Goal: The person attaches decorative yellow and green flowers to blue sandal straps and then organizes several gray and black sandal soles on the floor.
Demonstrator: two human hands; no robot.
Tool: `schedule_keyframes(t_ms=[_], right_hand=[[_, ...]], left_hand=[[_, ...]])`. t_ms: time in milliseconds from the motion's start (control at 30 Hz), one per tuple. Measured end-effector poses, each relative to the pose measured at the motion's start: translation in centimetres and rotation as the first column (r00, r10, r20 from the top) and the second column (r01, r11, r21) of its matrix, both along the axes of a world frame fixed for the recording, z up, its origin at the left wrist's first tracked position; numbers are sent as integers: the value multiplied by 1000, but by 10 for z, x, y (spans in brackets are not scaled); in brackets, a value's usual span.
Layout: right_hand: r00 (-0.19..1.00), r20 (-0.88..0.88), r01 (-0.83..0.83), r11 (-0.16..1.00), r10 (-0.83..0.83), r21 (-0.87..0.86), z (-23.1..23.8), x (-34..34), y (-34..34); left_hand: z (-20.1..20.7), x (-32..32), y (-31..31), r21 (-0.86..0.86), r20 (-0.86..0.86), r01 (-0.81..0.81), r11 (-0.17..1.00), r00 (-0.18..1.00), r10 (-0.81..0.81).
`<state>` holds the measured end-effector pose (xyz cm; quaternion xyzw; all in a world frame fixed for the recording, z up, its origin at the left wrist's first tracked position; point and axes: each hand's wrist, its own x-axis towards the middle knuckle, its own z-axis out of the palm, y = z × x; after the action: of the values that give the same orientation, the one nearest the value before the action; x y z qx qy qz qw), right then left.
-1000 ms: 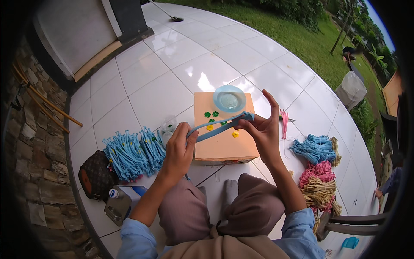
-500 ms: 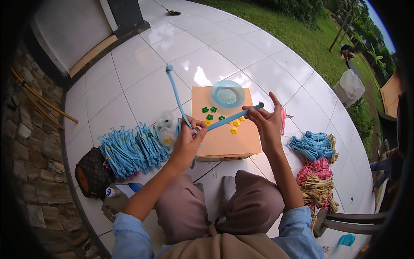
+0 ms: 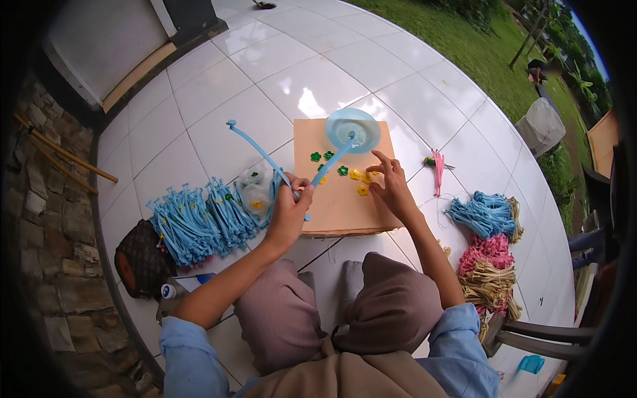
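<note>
My left hand (image 3: 290, 213) is closed around blue cords (image 3: 332, 164) with knobbed ends. One length points to the upper left, another slants up so its end lies over a clear blue bowl (image 3: 371, 127). My right hand (image 3: 394, 194) hovers above the right side of a peach-coloured box top (image 3: 332, 215), fingers apart and holding nothing visible. Just beside its fingertips lie several yellow flower-shaped pieces (image 3: 363, 190). Green flower-shaped pieces (image 3: 343, 170) sit further left on the same box, below the bowl.
Left of the box lie bundles of blue cords (image 3: 192, 225), small clear bags (image 3: 255, 197) and a dark brown bag (image 3: 141, 259). To the right are a pink bundle (image 3: 438, 172) and stacked blue, pink and tan bundles (image 3: 488, 275). A dark chair part (image 3: 544, 335) juts in at lower right.
My right hand has let go of the blue cord's end and opened, dropping lower toward the yellow pieces. The freed end now points up over the bowl; the left hand keeps its hold.
</note>
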<state>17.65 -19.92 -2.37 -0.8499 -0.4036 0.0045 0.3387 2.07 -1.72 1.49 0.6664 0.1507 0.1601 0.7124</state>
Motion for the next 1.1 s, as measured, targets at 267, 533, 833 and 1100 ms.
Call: schedule_keyframes(t_ms=[267, 533, 833, 1100], right_hand=[[999, 15, -30, 998, 29, 58, 3, 2, -1], [948, 113, -319, 870, 298, 376, 83, -55, 24], [902, 227, -421, 865, 368, 272, 92, -66, 31], [884, 372, -410, 853, 284, 323, 91, -68, 31]], left_hand=[[0, 5, -4, 40, -57, -67, 997, 996, 69], [26, -3, -11, 95, -96, -20, 995, 995, 29], [29, -5, -9, -34, -10, -17, 999, 1000, 17], [28, -6, -7, -163, -109, 15, 986, 994, -33]])
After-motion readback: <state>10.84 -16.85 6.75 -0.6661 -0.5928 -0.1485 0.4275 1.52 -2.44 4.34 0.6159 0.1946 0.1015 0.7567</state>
